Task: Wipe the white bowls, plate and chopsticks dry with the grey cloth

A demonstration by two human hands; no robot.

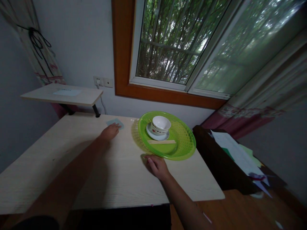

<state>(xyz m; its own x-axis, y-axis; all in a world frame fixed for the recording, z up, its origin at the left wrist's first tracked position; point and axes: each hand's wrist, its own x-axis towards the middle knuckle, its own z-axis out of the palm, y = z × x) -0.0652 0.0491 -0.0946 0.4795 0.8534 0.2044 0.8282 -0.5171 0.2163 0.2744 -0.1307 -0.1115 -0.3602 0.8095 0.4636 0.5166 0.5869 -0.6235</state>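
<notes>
My left hand lies on the table with its fingers stretched over a thin, light blue cloth or sheet; which of the two I cannot tell. Close to the near rim of a green plastic basket, my right hand rests on the tabletop, fingers loosely curled, with nothing seen in them. Inside the basket, white bowls are stacked on a white plate. Several pale chopsticks lie beside the plate, on its near side.
A raised shelf with a paper on it stands at the table's back left. Wall sockets and a window are behind. Right of the table, papers lie on a dark brown piece of furniture.
</notes>
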